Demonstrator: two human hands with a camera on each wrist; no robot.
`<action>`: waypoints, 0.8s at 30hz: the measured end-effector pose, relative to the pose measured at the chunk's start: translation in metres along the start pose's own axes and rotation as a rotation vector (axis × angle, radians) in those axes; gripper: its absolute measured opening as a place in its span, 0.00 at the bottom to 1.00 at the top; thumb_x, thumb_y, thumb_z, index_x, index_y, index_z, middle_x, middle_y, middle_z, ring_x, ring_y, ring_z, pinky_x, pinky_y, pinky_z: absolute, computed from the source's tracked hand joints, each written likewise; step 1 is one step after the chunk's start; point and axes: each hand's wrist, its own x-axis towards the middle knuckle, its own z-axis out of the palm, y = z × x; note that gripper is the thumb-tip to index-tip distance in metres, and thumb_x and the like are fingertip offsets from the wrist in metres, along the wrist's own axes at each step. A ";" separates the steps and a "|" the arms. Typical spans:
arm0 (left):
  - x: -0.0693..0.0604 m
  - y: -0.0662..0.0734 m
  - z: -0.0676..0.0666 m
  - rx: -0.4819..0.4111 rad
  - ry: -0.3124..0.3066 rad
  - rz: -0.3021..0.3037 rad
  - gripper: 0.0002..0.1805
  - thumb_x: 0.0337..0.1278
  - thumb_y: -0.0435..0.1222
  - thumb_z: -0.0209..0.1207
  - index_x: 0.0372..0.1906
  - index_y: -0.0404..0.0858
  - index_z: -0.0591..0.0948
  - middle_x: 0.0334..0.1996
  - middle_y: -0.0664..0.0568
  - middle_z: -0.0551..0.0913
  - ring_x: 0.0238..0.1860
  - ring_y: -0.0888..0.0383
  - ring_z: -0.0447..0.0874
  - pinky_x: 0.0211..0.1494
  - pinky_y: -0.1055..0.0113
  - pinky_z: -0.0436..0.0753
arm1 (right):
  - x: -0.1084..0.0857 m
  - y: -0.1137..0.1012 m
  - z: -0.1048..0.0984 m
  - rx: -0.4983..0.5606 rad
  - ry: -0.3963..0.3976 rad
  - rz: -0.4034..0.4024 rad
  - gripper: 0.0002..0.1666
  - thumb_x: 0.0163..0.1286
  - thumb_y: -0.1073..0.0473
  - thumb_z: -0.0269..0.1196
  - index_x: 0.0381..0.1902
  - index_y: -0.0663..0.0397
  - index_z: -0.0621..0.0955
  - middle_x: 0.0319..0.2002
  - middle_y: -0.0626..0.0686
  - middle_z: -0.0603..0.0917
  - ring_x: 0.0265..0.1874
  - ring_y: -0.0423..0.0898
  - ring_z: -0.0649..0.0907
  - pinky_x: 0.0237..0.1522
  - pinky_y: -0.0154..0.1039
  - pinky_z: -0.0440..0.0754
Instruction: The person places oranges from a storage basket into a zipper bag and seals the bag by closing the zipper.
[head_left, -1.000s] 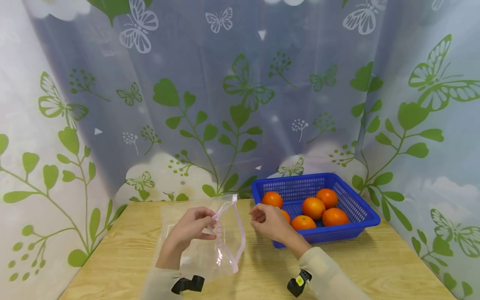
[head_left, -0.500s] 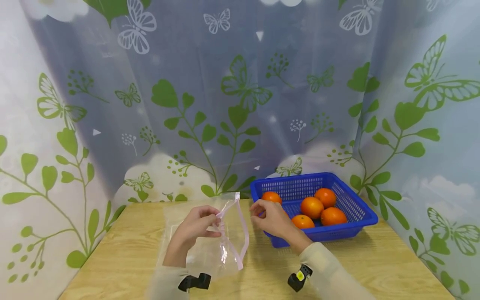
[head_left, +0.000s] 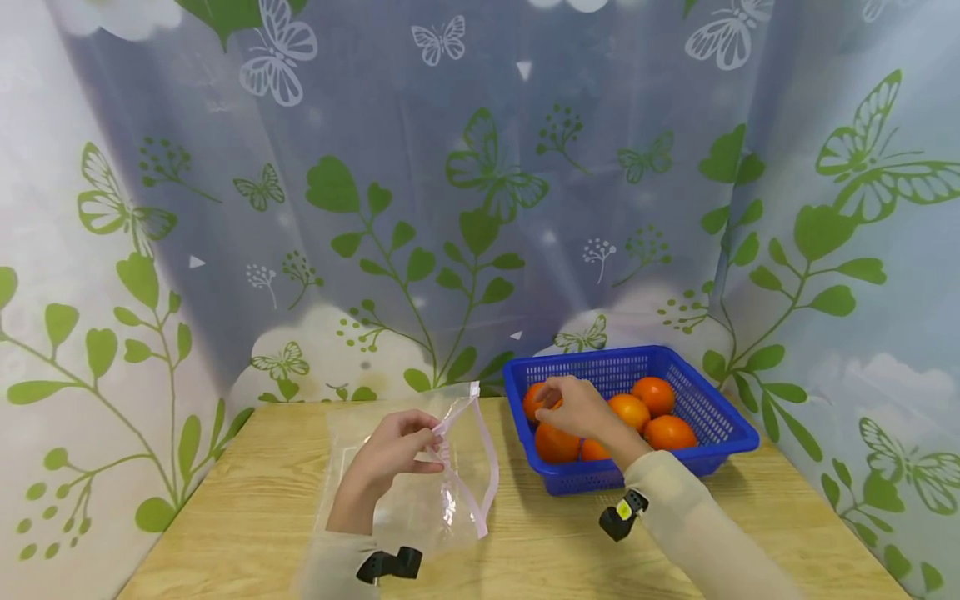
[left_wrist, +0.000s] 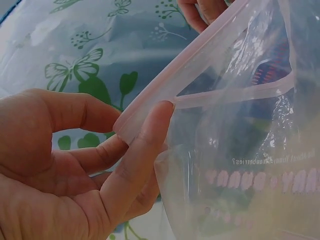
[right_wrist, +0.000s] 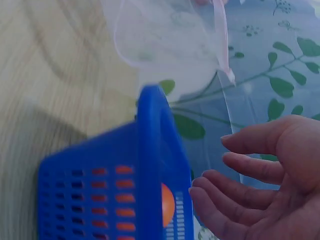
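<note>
In the head view my left hand (head_left: 392,454) pinches the pink zip edge of a clear plastic zip bag (head_left: 468,467). The left wrist view shows the thumb and forefinger on that edge, and the mouth of the bag (left_wrist: 225,150) gapes open. My right hand (head_left: 583,408) hovers over the left part of a blue plastic basket (head_left: 660,473), holding nothing. Its fingers (right_wrist: 260,160) look loosely bent in the right wrist view. Several oranges (head_left: 557,443) lie in the basket, some partly hidden by the right hand and forearm.
Both stand on a wood-grain table (head_left: 247,483), the bag on the left and the basket on the right. A printed curtain (head_left: 420,208) with butterflies and leaves encloses the back and sides. Dark camera straps (head_left: 624,515) sit on both wrists.
My right hand has moved right from beside the basket's left rim to above the oranges. The left hand keeps its hold on the bag and has shifted slightly right.
</note>
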 end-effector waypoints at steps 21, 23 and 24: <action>-0.004 0.000 -0.007 0.022 -0.019 0.036 0.16 0.72 0.27 0.51 0.59 0.23 0.75 0.40 0.43 0.79 0.39 0.55 0.82 0.44 0.61 0.93 | 0.006 0.028 -0.024 -0.136 -0.174 0.117 0.16 0.64 0.59 0.71 0.48 0.60 0.85 0.49 0.62 0.86 0.42 0.52 0.85 0.45 0.50 0.88; -0.004 0.000 -0.007 0.022 -0.016 0.038 0.16 0.72 0.28 0.51 0.59 0.24 0.75 0.41 0.42 0.79 0.39 0.54 0.82 0.44 0.61 0.93 | 0.006 0.030 -0.026 -0.171 -0.180 0.115 0.17 0.63 0.59 0.72 0.48 0.60 0.85 0.49 0.62 0.87 0.42 0.53 0.85 0.45 0.50 0.88; -0.004 0.000 -0.007 0.023 -0.015 0.039 0.16 0.72 0.27 0.51 0.59 0.24 0.75 0.41 0.42 0.79 0.40 0.54 0.82 0.44 0.61 0.93 | 0.006 0.030 -0.027 -0.188 -0.182 0.118 0.18 0.63 0.58 0.72 0.48 0.61 0.85 0.49 0.62 0.87 0.43 0.53 0.85 0.46 0.51 0.88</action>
